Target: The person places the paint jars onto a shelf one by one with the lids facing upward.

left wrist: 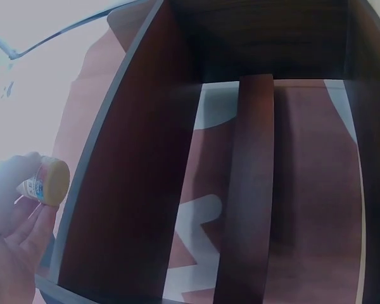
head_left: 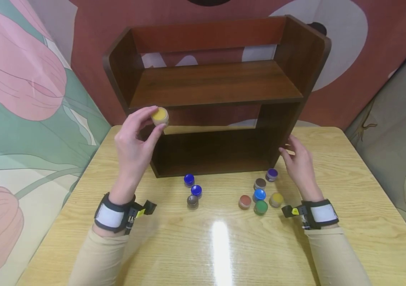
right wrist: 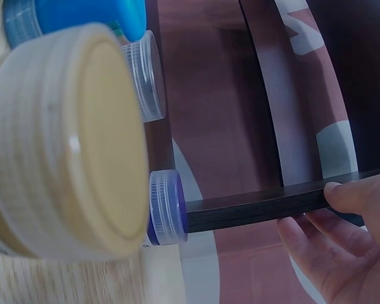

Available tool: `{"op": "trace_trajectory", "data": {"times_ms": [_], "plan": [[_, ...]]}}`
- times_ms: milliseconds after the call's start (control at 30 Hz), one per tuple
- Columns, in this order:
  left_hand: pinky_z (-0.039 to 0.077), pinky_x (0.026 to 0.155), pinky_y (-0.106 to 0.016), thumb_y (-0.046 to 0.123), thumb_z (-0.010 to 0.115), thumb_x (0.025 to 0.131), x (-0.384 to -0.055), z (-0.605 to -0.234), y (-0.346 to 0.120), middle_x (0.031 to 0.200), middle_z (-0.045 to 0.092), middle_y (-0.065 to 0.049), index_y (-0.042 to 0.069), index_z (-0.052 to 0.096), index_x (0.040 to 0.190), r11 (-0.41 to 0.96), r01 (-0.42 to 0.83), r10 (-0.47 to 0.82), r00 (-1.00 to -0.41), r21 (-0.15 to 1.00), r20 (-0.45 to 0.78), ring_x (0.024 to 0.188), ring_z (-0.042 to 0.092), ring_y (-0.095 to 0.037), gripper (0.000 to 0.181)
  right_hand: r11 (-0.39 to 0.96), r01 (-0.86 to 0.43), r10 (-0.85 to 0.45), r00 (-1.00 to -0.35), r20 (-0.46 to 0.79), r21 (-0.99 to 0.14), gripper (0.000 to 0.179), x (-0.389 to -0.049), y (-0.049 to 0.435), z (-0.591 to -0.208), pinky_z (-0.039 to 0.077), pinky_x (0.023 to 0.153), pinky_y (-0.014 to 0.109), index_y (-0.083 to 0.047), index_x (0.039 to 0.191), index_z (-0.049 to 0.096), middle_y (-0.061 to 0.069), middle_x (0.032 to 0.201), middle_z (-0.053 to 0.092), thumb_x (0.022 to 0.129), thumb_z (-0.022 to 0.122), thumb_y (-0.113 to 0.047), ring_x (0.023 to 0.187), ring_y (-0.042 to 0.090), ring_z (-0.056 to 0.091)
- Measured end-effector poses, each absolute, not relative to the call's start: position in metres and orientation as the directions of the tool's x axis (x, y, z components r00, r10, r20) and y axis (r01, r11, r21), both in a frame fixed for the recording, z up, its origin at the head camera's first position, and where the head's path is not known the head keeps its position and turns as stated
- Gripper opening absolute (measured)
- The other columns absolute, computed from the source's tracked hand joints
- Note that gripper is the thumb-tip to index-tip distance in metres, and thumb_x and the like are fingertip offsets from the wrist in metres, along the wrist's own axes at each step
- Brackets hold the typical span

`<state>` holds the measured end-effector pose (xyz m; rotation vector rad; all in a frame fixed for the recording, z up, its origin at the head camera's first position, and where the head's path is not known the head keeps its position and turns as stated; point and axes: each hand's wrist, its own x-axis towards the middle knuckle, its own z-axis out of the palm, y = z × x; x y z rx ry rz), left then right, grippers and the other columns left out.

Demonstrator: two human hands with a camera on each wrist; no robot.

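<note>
My left hand (head_left: 133, 143) pinches a small paint jar with a yellow lid (head_left: 160, 115) between thumb and fingers. It is raised in front of the left side of a dark brown wooden shelf (head_left: 217, 83). In the left wrist view the jar (left wrist: 56, 182) is tilted, its lid facing the shelf. Low on the shelf's right side panel, my right hand (head_left: 300, 165) holds the front edge. In the right wrist view the thumb lies on that edge (right wrist: 259, 206) and the fingers are against the outer side; their tips are partly hidden.
On the wooden table (head_left: 174, 246), two dark blue jars (head_left: 189, 180) and a grey jar (head_left: 192, 201) stand front left of the shelf. Front right is a cluster: purple (head_left: 271, 174), dark brown, light blue, yellow, reddish-brown and green (head_left: 261, 207) jars. Patterned cloth (head_left: 27, 99) hangs around.
</note>
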<state>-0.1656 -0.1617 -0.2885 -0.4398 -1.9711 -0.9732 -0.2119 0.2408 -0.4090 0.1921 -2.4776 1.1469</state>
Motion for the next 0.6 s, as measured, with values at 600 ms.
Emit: {"op": "trace_trajectory", "data": {"times_ms": [600], "plan": [[0.054,0.099,-0.02,0.023,0.076,0.088,-0.173,-0.272,-0.16,0.125,0.07,-0.003,0.011,0.068,0.126,0.633,0.596,-0.102,-0.567,0.493,0.817,0.113,0.067,-0.016,0.041,0.649,-0.276,0.046,-0.916,0.399,-0.709,0.042,-0.212,0.24,-0.408,0.056,0.091,0.056,-0.011,0.142,0.052,0.02,0.134,0.062,0.1,0.057,-0.011,0.118,0.041,0.063]]}}
